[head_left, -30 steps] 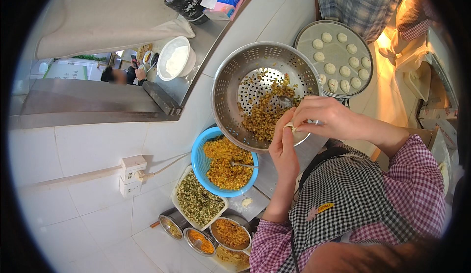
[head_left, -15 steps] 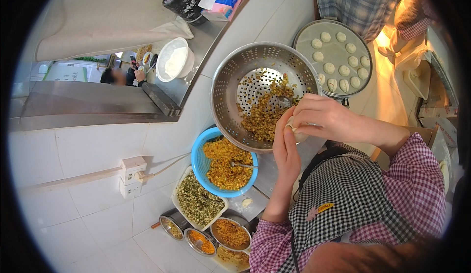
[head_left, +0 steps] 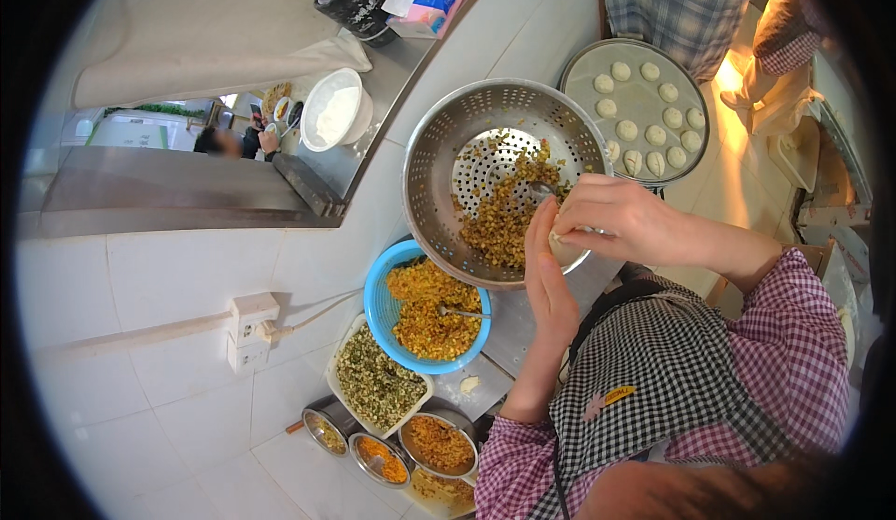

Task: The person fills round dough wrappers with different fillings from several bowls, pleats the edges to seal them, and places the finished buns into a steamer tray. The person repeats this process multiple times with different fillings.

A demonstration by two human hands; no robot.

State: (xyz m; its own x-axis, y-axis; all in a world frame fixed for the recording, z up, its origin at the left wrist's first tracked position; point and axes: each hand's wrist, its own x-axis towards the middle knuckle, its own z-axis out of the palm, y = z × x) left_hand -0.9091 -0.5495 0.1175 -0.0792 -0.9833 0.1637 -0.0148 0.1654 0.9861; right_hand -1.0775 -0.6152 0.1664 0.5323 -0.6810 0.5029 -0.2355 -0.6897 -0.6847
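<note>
A pale piece of dough (head_left: 566,250), gathered like a bun, sits between my hands over the near rim of a large perforated steel bowl (head_left: 431,161). My left hand (head_left: 549,282) cradles its side with fairly straight fingers. With bent fingers and thumb, my right hand (head_left: 611,217) pinches the dough's upper edge. Part of the dough is hidden by the fingers. Inside the steel bowl lies chopped brownish-green filling (head_left: 504,226), with a metal spoon (head_left: 541,189) in it close to my fingertips.
A round pan (head_left: 644,63) at far right carries several dough buns. Left of my hands stand a blue basket (head_left: 375,307) of yellow filling, a white tub (head_left: 425,406) of green filling and several small metal containers. A flour bowl (head_left: 359,123) and tissue pack (head_left: 431,7) rest on a ledge.
My fingers have shifted slightly around the dough, and its rounded side shows more clearly. Both hands stay at the steel bowl's rim. The bowls and pan remain in place.
</note>
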